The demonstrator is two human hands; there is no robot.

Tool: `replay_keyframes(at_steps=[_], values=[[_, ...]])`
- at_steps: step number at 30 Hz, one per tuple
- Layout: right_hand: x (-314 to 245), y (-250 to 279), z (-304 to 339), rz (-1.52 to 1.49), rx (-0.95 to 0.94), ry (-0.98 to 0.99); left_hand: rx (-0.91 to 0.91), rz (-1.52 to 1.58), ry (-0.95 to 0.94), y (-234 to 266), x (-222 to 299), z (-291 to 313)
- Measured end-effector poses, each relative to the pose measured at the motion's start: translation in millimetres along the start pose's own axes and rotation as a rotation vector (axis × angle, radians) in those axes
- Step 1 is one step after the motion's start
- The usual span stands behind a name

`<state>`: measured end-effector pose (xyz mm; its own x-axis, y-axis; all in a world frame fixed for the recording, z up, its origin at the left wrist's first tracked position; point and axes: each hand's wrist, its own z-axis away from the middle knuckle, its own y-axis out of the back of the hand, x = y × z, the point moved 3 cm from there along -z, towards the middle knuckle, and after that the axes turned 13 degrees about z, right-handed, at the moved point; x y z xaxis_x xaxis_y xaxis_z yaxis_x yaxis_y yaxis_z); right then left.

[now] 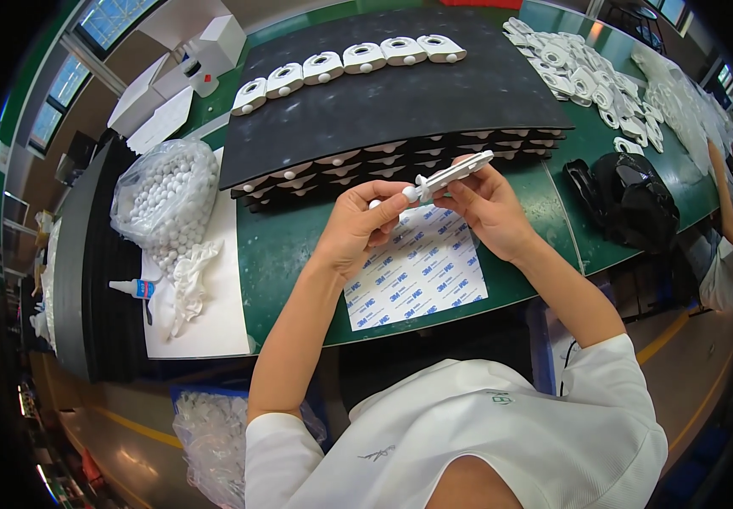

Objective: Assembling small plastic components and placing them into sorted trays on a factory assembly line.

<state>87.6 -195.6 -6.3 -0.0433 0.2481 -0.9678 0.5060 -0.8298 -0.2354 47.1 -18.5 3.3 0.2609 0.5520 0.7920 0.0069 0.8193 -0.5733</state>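
A: What is each hand doing?

B: The right hand [495, 216] grips a flat white plastic part [460, 173], thumb on the near side. The left hand [356, 222] pinches a small white ball [411, 194] at the part's near end.

A: Does the ball touch the part?

B: It looks that way, but the fingers cover so much there that I can't be sure.

A: And where is the part?

B: Up off the green table [290, 250], tilted, its far end pointing up and to the right, in front of the black boards [383, 102]. A printed sheet [422, 276] lies below the hands.

A: What else is around?

B: Six similar pieces [363, 58] stand in a row on the top board. On the left, a clear bag [163, 191] is full of white balls, with a small bottle [135, 288] and a crumpled white cloth [188, 288] nearer the person. On the right, there's a heap of white parts [583, 72], with a black bag [638, 199] nearer the person
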Motion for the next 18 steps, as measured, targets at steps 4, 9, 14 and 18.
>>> replay_keyframes(at_steps=[4,9,14,18], values=[[-1,-2,0,0.062,0.001,-0.015,0.050,-0.087,-0.001,-4,2,1],[-18,-6,3,0.250,-0.073,0.048,-0.063,-0.269,-0.021,1,1,-1],[-54,-20,1,0.387,-0.313,0.135,-0.154,-0.419,-0.054,0,-1,0],[-94,-6,-34,0.542,-0.331,0.288,-0.243,-0.089,-0.009,-1,0,0]])
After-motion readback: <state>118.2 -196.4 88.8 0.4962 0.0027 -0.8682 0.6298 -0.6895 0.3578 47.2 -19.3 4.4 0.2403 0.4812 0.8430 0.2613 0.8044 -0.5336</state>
